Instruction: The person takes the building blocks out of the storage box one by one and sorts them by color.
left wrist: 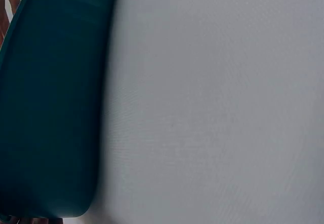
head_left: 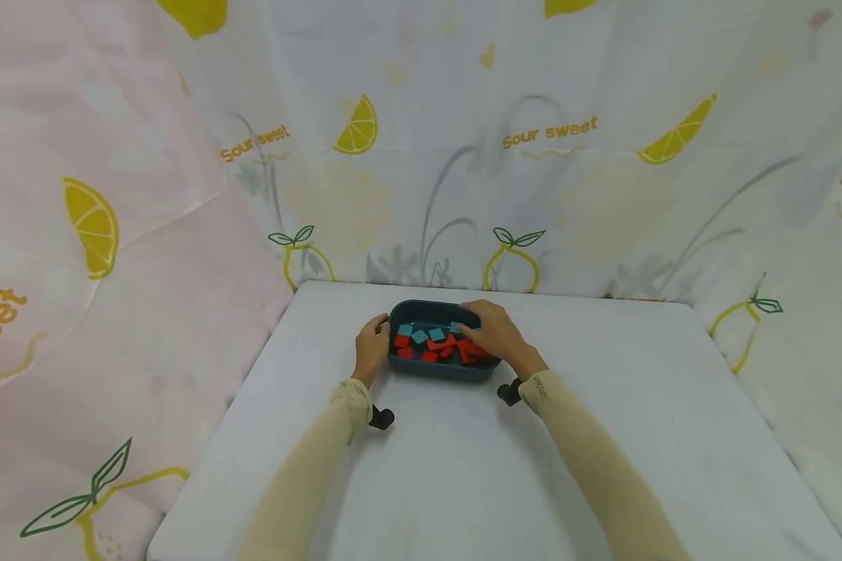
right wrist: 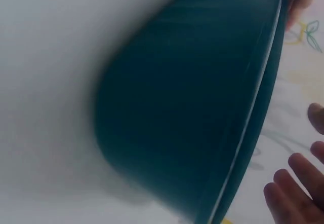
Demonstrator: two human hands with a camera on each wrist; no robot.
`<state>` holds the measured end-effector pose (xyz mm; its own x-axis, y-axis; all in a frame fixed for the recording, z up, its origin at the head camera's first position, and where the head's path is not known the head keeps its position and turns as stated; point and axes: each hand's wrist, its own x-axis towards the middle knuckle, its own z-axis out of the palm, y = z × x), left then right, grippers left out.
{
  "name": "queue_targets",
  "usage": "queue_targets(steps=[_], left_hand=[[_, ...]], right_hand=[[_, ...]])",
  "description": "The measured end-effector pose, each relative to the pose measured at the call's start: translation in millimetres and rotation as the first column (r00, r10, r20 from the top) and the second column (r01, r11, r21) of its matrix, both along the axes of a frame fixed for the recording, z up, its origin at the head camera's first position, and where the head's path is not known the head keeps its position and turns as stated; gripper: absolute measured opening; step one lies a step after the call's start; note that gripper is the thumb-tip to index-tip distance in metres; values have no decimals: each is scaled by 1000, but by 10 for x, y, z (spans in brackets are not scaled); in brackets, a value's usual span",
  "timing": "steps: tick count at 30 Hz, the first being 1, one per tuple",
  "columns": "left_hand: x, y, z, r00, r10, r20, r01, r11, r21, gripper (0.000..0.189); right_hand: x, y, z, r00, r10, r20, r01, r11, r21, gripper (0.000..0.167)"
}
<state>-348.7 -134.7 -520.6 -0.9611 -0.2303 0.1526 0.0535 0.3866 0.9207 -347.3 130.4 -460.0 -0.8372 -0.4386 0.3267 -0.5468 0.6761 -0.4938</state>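
A dark teal plastic basin [head_left: 443,369] with rounded corners sits on the white table. Inside it lie several red square pieces [head_left: 429,356] and several light blue ones [head_left: 419,336]. My left hand [head_left: 372,348] holds the basin's left end, its fingertips at the rim; in the left wrist view only a bit of its fingers [left wrist: 43,220] shows at the bottom edge. Over the basin's right part is my right hand [head_left: 497,333], which hides some pieces there. Its fingers [right wrist: 291,198] are spread and loosely bent in the right wrist view, apart from the rim, with nothing seen between them.
The white table [head_left: 435,483] reaches forward to a hanging cloth [head_left: 421,187] printed with lemons and lettering. Another pinkish stretch of cloth [head_left: 147,312] hangs on the left. A black wrist device [head_left: 382,418] is on the left wrist, another [head_left: 509,392] on the right.
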Motion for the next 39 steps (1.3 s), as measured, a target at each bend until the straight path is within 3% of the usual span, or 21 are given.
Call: queue_targets(steps=[4,14,23,32,39], left_hand=[[17,24,-33,1000,23,6,-23,999,31,35],[71,52,-114,998,8,-60,-5,998,58,35],[80,35,-173,999,-34,-41,36,998,44,39],[92,41,-175,996,-42,-84,46,998,48,38],[98,29,-156,996,-43,-81,45,999,28,38]], right_hand=[[-69,-100,-29,995,-2,102,-2,999,36,47],[-209,-219,-109,975,12,224,-50,985,167,47],[-299,-272,-203,967,-46,249,-13,974,227,45],[-354,-302,-323,962,-125,243,81,980,182,40],[-398,-293,-350,961,-123,249,90,986,142,36]])
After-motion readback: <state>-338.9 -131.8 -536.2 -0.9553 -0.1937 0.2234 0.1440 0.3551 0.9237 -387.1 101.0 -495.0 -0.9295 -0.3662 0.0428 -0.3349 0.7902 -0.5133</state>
